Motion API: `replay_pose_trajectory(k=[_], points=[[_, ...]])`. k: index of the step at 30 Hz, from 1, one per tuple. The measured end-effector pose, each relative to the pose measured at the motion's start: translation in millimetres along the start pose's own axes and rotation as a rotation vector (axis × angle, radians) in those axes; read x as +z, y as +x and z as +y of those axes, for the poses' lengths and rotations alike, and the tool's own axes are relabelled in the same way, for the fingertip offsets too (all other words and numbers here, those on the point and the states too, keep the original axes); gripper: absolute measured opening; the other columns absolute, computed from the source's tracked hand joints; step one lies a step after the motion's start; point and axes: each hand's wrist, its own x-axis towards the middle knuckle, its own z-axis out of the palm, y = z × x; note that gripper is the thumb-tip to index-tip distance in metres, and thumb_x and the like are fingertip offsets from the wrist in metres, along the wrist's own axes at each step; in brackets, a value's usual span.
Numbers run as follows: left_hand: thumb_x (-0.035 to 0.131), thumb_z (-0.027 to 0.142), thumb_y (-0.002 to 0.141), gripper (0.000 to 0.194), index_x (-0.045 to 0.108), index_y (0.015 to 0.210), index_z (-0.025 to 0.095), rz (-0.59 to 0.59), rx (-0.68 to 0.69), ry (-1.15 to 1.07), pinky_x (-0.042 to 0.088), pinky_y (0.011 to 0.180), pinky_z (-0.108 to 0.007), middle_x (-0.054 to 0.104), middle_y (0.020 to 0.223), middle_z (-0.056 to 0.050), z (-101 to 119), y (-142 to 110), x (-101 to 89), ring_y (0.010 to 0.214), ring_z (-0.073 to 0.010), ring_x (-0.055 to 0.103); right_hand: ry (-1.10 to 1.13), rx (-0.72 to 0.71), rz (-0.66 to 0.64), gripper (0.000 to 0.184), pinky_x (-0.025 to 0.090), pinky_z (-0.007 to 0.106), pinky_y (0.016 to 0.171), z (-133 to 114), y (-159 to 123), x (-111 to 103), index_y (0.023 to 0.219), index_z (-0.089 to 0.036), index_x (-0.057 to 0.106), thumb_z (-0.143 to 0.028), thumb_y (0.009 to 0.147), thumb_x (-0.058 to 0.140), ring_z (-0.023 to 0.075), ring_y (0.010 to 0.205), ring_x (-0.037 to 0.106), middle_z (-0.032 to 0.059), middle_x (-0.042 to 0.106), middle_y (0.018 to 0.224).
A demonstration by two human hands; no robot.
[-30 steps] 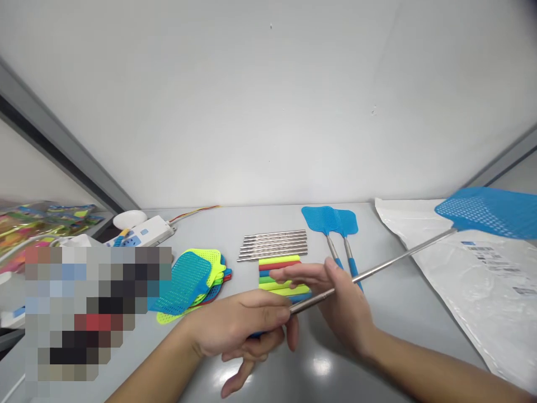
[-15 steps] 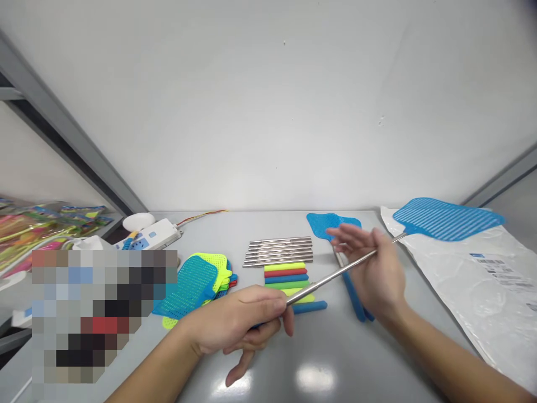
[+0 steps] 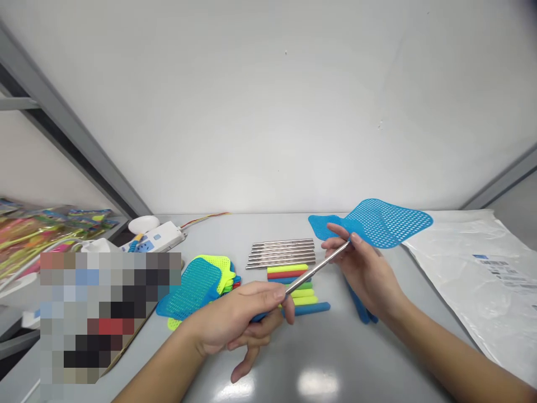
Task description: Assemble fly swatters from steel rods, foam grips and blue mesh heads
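A blue fly swatter (image 3: 386, 223) with a telescopic metal rod is held above the grey table (image 3: 319, 358). My left hand (image 3: 241, 324) grips its blue handle end. My right hand (image 3: 363, 268) pinches the rod just below the mesh head. The rod between the hands is short. Under the hands lie several coloured foam handle grips (image 3: 293, 285) in a row, and behind them several bare metal rods (image 3: 283, 253). Finished blue swatters (image 3: 325, 224) lie partly hidden behind my right hand.
A stack of loose mesh swatter heads (image 3: 197, 282), blue on top, lies left of centre. A white power strip (image 3: 155, 238) and a wire sit at the back left. A white plastic bag (image 3: 474, 268) covers the right side. Colourful packaged goods (image 3: 37, 229) lie far left.
The rod has been pushed in and shortened. My right hand slid up the rod to the head, and the blue head came from far right toward the centre.
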Motion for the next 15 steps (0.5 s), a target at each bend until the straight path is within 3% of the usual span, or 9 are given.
replay_pose_trajectory(k=[2,4,7,9,11,13,15], points=[[0.036,0.037,0.1,0.034,0.061,0.096,0.015,-0.032,-0.018,-0.013,0.046,0.032,-0.019,0.027,0.046,0.011,-1,0,-1.6,0.028,-0.0035,0.017,0.03,0.002,-0.001,0.033,0.047,0.031,0.085,-3,-1,1,0.121,-0.031,0.063,-0.039,0.09,0.061,0.0174,0.094,0.062,0.0028,0.071,0.103],[0.036,0.037,0.099,0.035,0.062,0.095,0.015,-0.063,-0.038,-0.031,0.046,0.031,-0.019,0.028,0.045,0.01,-2,1,-2.1,0.028,-0.0038,0.017,0.072,-0.007,-0.043,0.052,0.048,0.033,0.085,-8,0,-2,0.13,-0.04,0.053,-0.035,0.082,0.071,0.017,0.096,0.064,0.0003,0.066,0.12],[0.037,0.038,0.098,0.036,0.063,0.095,0.014,-0.066,-0.044,-0.047,0.047,0.032,-0.02,0.031,0.045,0.01,-3,3,-1.8,0.027,-0.0038,0.018,0.124,0.076,-0.213,0.075,0.05,0.036,0.084,-15,5,-14,0.133,-0.044,0.049,-0.033,0.068,0.083,0.0209,0.104,0.063,-0.0005,0.062,0.129],[0.037,0.038,0.098,0.037,0.063,0.094,0.013,-0.069,-0.037,-0.049,0.048,0.032,-0.021,0.033,0.044,0.01,-3,5,-2.2,0.026,-0.0038,0.018,0.131,0.138,-0.315,0.066,0.05,0.038,0.085,-17,9,-26,0.126,-0.037,0.058,-0.034,0.066,0.084,0.0223,0.104,0.064,0.0,0.07,0.112],[0.035,0.037,0.099,0.04,0.065,0.094,0.011,-0.092,-0.032,-0.047,0.048,0.032,-0.021,0.032,0.041,0.01,-3,6,-3.1,0.024,-0.0046,0.02,0.131,0.158,-0.363,0.045,0.051,0.037,0.082,-17,12,-35,0.109,-0.03,0.068,-0.035,0.067,0.084,0.0218,0.098,0.065,-0.0017,0.072,0.088],[0.035,0.037,0.099,0.042,0.066,0.095,0.009,-0.108,-0.031,-0.034,0.048,0.033,-0.02,0.03,0.038,0.01,-2,7,-3.6,0.024,-0.0052,0.021,0.14,0.156,-0.364,0.029,0.052,0.035,0.077,-14,13,-38,0.091,-0.028,0.072,-0.036,0.066,0.085,0.0207,0.09,0.067,-0.0034,0.07,0.074],[0.036,0.039,0.099,0.042,0.066,0.095,0.009,-0.089,-0.02,-0.021,0.049,0.033,-0.02,0.029,0.039,0.01,-2,7,-2.9,0.025,-0.0046,0.02,0.166,0.142,-0.292,0.026,0.052,0.034,0.076,-9,12,-33,0.078,-0.027,0.071,-0.036,0.061,0.088,0.0186,0.083,0.067,-0.0047,0.069,0.071]])
